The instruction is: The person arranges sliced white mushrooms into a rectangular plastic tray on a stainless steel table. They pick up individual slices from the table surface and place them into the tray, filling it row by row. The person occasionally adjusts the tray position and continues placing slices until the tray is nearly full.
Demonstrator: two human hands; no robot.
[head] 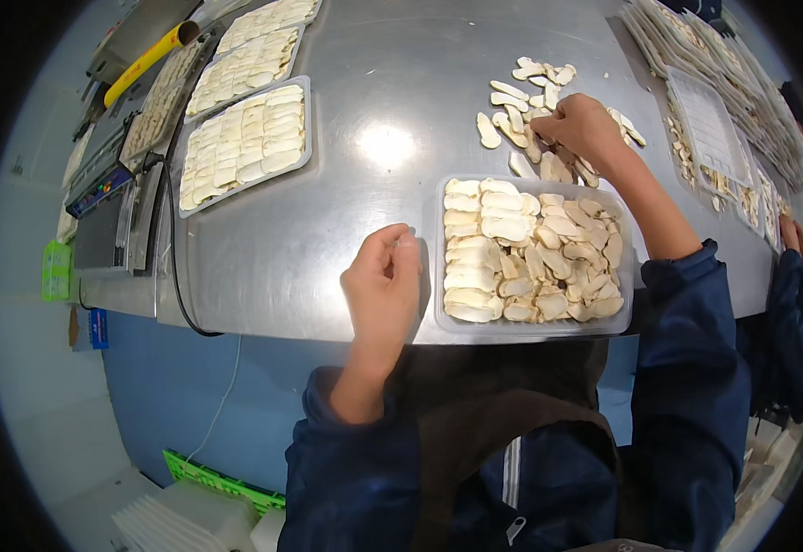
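A clear plastic tray (534,328) of pale sliced mushrooms stands at the table's front edge before me. Neat overlapping rows (469,272) fill its left side, and browner slices (574,255) lie loosely over the right. Beyond the tray, my right hand (584,127) reaches into a scattered pile of mushroom slices (512,124), its fingertips down among them. Whether a slice is pinched there I cannot tell. Left of the tray, just apart from its wall, my left hand (382,276) hovers with its fingers curled to the thumb; nothing shows in it.
Several trays of arranged slices (246,141) line the left of the steel table (374,90). Past them are a black cable (173,255), a dark flat device (104,234) and a yellow tube (146,62). On the right are stacked trays (739,76) and a co-worker's hand (791,238).
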